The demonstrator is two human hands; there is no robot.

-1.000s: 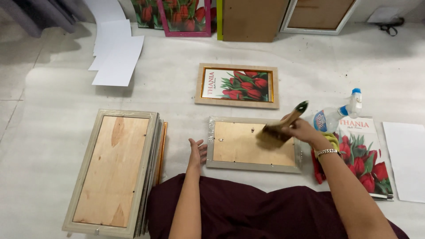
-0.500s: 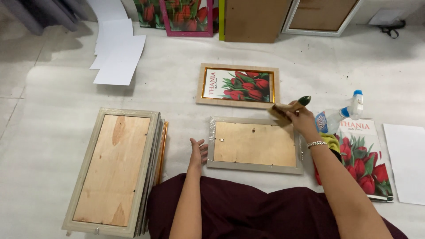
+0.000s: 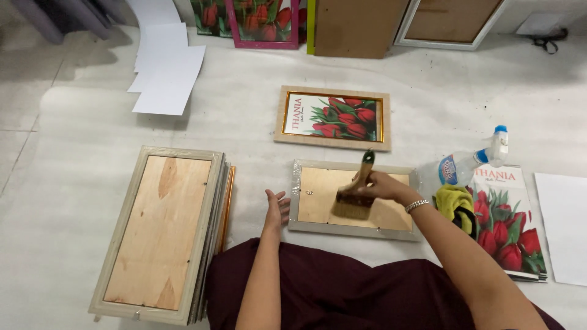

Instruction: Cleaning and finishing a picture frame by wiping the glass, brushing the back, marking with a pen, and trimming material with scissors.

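Note:
A small picture frame (image 3: pixel 318 197) lies face down on the floor in front of me, its brown backing board up. My right hand (image 3: pixel 380 185) grips a wide paintbrush (image 3: pixel 354 199) with a wooden handle, its bristles down on the middle of the backing. My left hand (image 3: pixel 276 209) rests open on the floor at the frame's left edge, fingers spread. Beyond it lies a finished frame (image 3: pixel 333 118) showing red tulips.
A stack of larger frames (image 3: pixel 162 232) lies face down at the left. A spray bottle (image 3: pixel 474 162), a yellow cloth (image 3: pixel 455 203) and tulip prints (image 3: pixel 507 223) sit at the right. White sheets (image 3: pixel 165 67) lie far left; more frames (image 3: pixel 361 24) lean at the back.
My right hand swung the brush from the frame's right side up toward its top right corner, then back down left onto the middle of the backing. My left hand stayed put.

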